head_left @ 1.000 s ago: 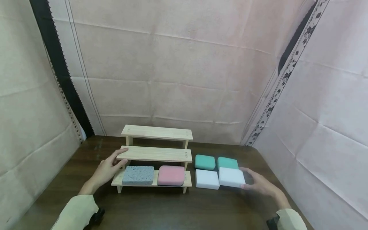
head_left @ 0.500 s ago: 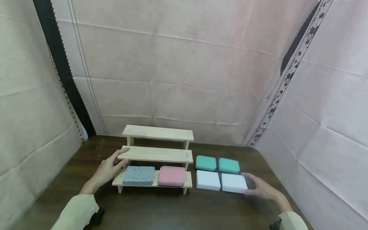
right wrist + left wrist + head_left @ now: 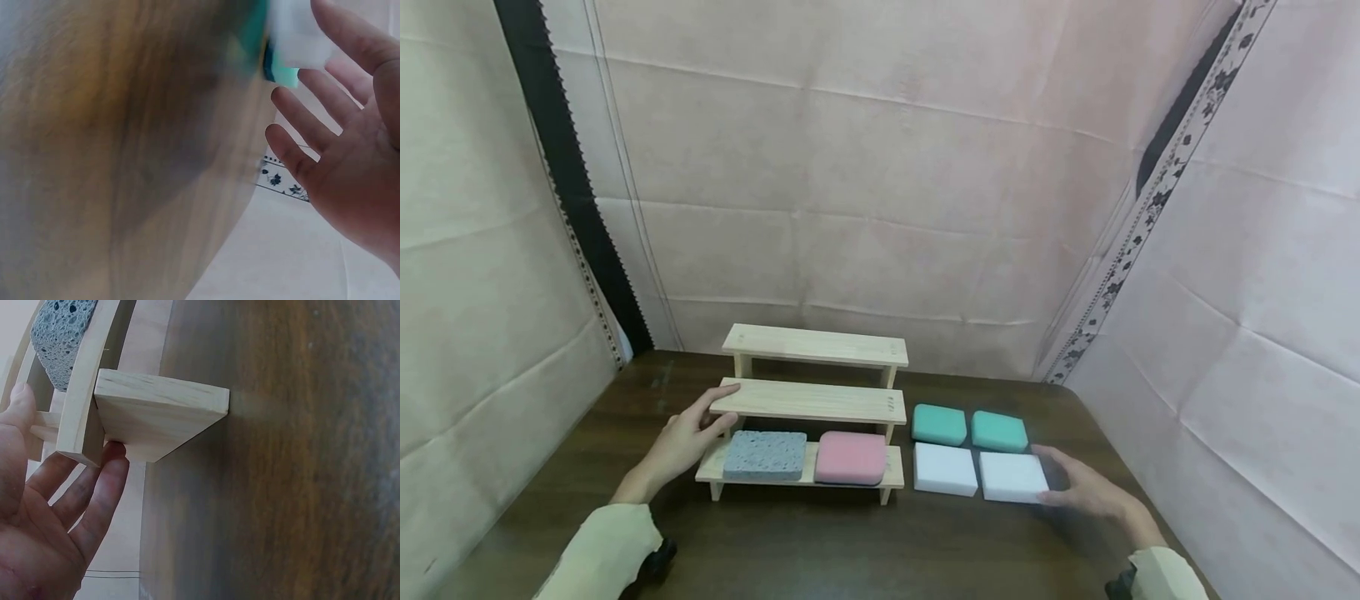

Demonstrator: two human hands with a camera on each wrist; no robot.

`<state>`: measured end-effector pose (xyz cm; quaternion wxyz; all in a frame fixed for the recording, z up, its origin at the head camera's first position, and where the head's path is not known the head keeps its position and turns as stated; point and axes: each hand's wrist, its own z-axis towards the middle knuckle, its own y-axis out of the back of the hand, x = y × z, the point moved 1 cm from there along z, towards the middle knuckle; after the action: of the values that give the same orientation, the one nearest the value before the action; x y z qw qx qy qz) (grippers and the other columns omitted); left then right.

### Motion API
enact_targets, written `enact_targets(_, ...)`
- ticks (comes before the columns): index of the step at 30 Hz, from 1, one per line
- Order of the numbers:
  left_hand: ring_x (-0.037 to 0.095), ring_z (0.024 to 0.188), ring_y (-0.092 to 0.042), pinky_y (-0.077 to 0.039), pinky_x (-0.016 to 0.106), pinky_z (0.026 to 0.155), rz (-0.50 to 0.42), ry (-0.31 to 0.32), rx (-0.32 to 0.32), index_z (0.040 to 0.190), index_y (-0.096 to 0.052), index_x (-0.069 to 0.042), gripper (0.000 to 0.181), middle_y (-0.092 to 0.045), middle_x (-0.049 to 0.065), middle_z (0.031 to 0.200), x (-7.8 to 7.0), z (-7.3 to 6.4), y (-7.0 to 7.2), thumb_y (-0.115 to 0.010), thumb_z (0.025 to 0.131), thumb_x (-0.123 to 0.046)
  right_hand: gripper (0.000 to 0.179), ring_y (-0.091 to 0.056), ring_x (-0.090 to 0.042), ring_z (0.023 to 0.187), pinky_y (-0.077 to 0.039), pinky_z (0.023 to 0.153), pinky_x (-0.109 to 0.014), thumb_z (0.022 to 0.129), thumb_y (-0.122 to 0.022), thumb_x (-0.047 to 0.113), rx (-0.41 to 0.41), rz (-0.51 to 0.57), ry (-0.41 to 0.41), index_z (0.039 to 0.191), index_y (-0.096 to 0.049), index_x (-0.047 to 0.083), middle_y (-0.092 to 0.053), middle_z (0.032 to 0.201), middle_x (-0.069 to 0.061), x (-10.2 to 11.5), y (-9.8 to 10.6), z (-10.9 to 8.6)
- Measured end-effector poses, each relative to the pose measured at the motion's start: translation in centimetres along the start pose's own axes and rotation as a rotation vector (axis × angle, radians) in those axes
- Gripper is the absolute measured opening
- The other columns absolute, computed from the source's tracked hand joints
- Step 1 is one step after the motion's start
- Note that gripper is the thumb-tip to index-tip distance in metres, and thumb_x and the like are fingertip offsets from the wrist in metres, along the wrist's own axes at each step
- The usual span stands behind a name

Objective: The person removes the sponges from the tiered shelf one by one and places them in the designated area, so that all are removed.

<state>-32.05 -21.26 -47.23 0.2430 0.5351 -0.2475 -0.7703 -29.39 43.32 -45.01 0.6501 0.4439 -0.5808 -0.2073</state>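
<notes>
My left hand [image 3: 681, 437] holds the left end of a three-tier wooden shelf [image 3: 808, 400], index finger on the middle tier and thumb lower down. In the left wrist view, its fingers bend round the shelf's end [image 3: 81, 440]. On the bottom tier lie a porous blue-grey sponge [image 3: 765, 455] and a pink sponge-like block [image 3: 852, 457]. My right hand [image 3: 1090, 490] is at the right edge of a white block [image 3: 1013, 477], thumb near its front corner. In the right wrist view, the fingers are extended and spread; contact with the block is unclear.
Another white block [image 3: 945, 469] lies left of that one. Behind them sit two teal blocks, one on the left [image 3: 939, 425] and one on the right [image 3: 999, 431]. Pale cloth [image 3: 880, 192] hangs behind and beside the brown wooden table [image 3: 820, 550].
The right white block has come down from a raised position onto the table in front of the right teal block. My right hand lowered with it. The left hand stays on the shelf.
</notes>
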Motion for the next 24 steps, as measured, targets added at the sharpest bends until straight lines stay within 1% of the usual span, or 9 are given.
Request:
enact_targets(3,0.017,0.064,-0.047,-0.04,0.034,0.059,-0.006,-0.001,0.002,0.152,-0.041,-0.028,0.056,-0.057,0.005,0.08,0.0,0.0,0.0,-0.054,0.102,-0.048,0.083,-0.029,-0.053,0.139,-0.027,0.104,-0.072,0.087,-0.078,0.03,-0.005,-0.005,0.016,0.152,-0.035,0.002,-0.036,0.153,-0.028,0.5,0.1,0.0)
enact_targets(5,0.017,0.065,-0.048,-0.04,0.034,0.059,-0.006,0.0,0.001,0.152,-0.041,-0.028,0.056,-0.059,0.005,0.081,0.1,0.1,0.0,-0.054,0.102,-0.048,0.083,-0.029,-0.053,0.139,-0.027,0.104,-0.071,0.087,-0.078,0.029,-0.006,-0.008,0.023,0.152,-0.035,0.001,-0.036,0.153,-0.028,1.0,0.2,0.0)
enact_targets(7,0.017,0.068,-0.051,-0.043,0.034,0.062,-0.002,0.0,0.0,0.152,-0.041,-0.028,0.056,-0.064,0.005,0.088,0.1,0.1,0.0,-0.054,0.102,-0.048,0.082,-0.029,-0.053,0.14,-0.027,0.104,-0.071,0.087,-0.078,0.028,-0.005,-0.013,0.031,0.152,-0.035,0.001,-0.036,0.154,-0.027,1.5,0.2,0.0)
enact_targets(11,0.019,0.075,-0.055,-0.046,0.037,0.068,0.0,-0.006,-0.003,0.152,-0.041,-0.027,0.056,-0.068,0.01,0.102,0.0,0.1,0.0,-0.054,0.102,-0.048,0.079,-0.03,-0.051,0.14,-0.028,0.105,-0.07,0.089,-0.077,0.029,-0.007,-0.024,0.048,0.152,-0.036,0.004,-0.038,0.154,-0.025,2.3,0.3,0.3)
enact_targets(12,0.019,0.078,-0.057,-0.048,0.038,0.07,0.003,-0.012,-0.007,0.152,-0.041,-0.027,0.056,-0.068,0.011,0.107,0.0,0.1,0.0,-0.054,0.102,-0.048,0.079,-0.031,-0.051,0.14,-0.028,0.105,-0.069,0.089,-0.077,0.028,-0.006,-0.018,0.052,0.153,-0.036,0.004,-0.039,0.153,-0.024,2.5,0.3,0.3)
enact_targets(15,0.02,0.081,-0.058,-0.05,0.042,0.073,0.002,-0.016,-0.013,0.152,-0.042,-0.027,0.056,-0.068,0.014,0.112,0.0,0.1,0.0,-0.055,0.101,-0.048,0.08,-0.034,-0.05,0.138,-0.032,0.103,-0.068,0.089,-0.077,0.027,0.003,0.0,0.058,0.153,-0.035,0.005,-0.04,0.152,-0.024,3.1,0.2,0.6)
enact_targets(17,0.02,0.083,-0.059,-0.051,0.043,0.076,0.006,-0.018,-0.014,0.152,-0.042,-0.027,0.056,-0.067,0.015,0.118,0.0,0.1,0.0,-0.055,0.101,-0.048,0.081,-0.035,-0.05,0.138,-0.032,0.103,-0.068,0.089,-0.077,0.028,0.006,0.007,0.052,0.154,-0.035,0.005,-0.039,0.153,-0.024,3.4,0.1,0.8)
enact_targets(20,0.021,0.084,-0.058,-0.05,0.043,0.076,0.003,-0.012,-0.009,0.152,-0.042,-0.027,0.057,-0.066,0.017,0.122,0.0,0.0,0.0,-0.055,0.101,-0.049,0.081,-0.036,-0.05,0.138,-0.033,0.102,-0.068,0.089,-0.077,0.03,0.008,0.006,0.043,0.154,-0.035,0.006,-0.038,0.154,-0.024,3.8,-0.1,1.0)
enact_targets(24,0.02,0.081,-0.057,-0.049,0.04,0.073,0.002,-0.015,-0.01,0.151,-0.042,-0.027,0.056,-0.068,0.014,0.117,0.2,0.0,-0.1,-0.055,0.101,-0.049,0.082,-0.039,-0.049,0.136,-0.037,0.1,-0.067,0.088,-0.078,0.032,0.004,-0.001,0.03,0.154,-0.035,0.01,-0.036,0.155,-0.023,4.5,-0.2,1.2)
